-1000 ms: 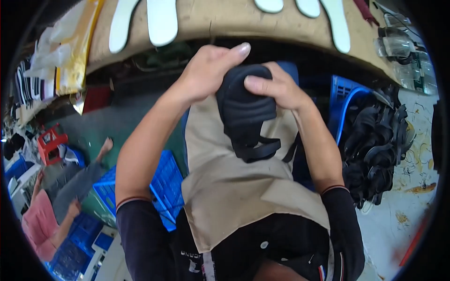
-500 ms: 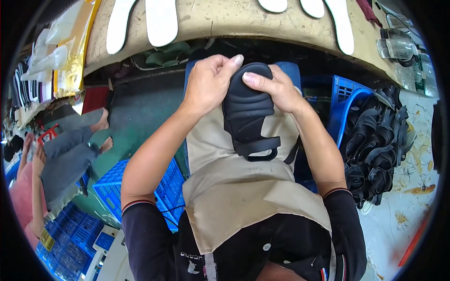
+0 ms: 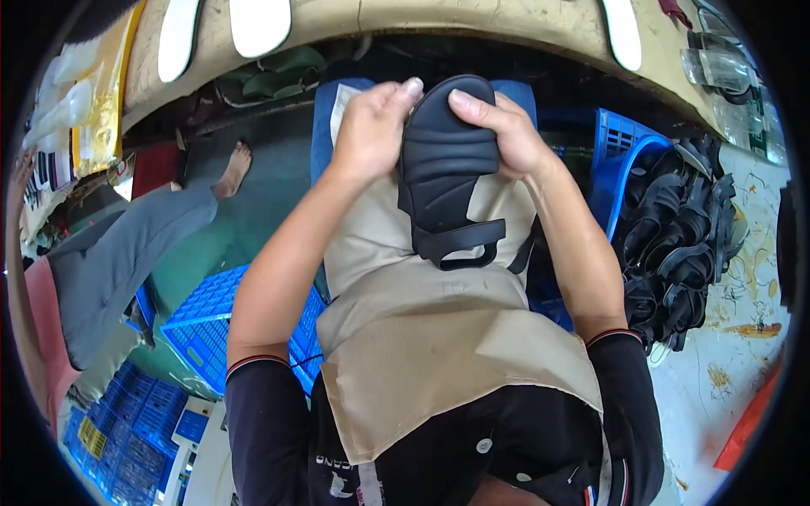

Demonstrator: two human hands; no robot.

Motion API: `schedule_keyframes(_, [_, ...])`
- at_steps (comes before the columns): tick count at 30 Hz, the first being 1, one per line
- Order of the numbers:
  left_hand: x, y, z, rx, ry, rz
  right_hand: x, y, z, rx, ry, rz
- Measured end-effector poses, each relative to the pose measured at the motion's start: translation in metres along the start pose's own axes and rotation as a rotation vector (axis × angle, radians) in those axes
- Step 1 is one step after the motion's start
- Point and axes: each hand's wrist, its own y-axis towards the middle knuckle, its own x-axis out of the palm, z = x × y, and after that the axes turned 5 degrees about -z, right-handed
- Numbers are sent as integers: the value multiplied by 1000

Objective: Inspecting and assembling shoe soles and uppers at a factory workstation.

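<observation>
A black sandal (image 3: 447, 156) with a ridged, padded top stands over my lap, its rounded toe pointing away from me. Its heel strap (image 3: 460, 240) forms a loop at the near end. My right hand (image 3: 515, 135) grips the toe's right side, thumb pressed on top and fingers mostly hidden beneath. At the left edge, my left hand (image 3: 371, 126) is closed with curled fingers against the sandal, its thumb pointing up beside the toe. A beige apron (image 3: 447, 337) covers my lap below the sandal.
White insole-shaped pieces (image 3: 260, 25) lie on the worn bench (image 3: 405, 17) ahead. At right, black sandals (image 3: 675, 244) are heaped beside a blue crate (image 3: 612, 169). Another blue crate (image 3: 202, 325) stands at left, near a seated person's grey-trousered leg (image 3: 135, 253). Clear bottles (image 3: 717, 76) stand far right.
Both hands and the sandal have shifted slightly away from me. The view has tilted, so less of the bench shows. The person at left has stretched a leg and leaned toward the bench.
</observation>
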Motion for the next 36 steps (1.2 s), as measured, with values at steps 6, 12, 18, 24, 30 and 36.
schedule_keyframes(6, [11, -4, -19, -45, -166, 22, 0, -7, 6, 13, 52, -15])
schedule_keyframes(12, [7, -36, -33, -133, -104, 40, 0, -10, 5, 36, 123, 39])
schedule_keyframes(18, [21, -21, -56, 56, -301, -42, -13, -12, 15, -21, 173, -75])
schedule_keyframes(24, [16, -41, -43, -39, -111, 55, -3, -14, 8, 17, 104, 109])
schedule_keyframes(30, [25, -55, -45, -24, -197, 0, -9, -23, 19, 16, 151, 15])
schedule_keyframes(36, [28, -66, -32, -45, -57, 1, -16, -18, 12, -3, 188, -1])
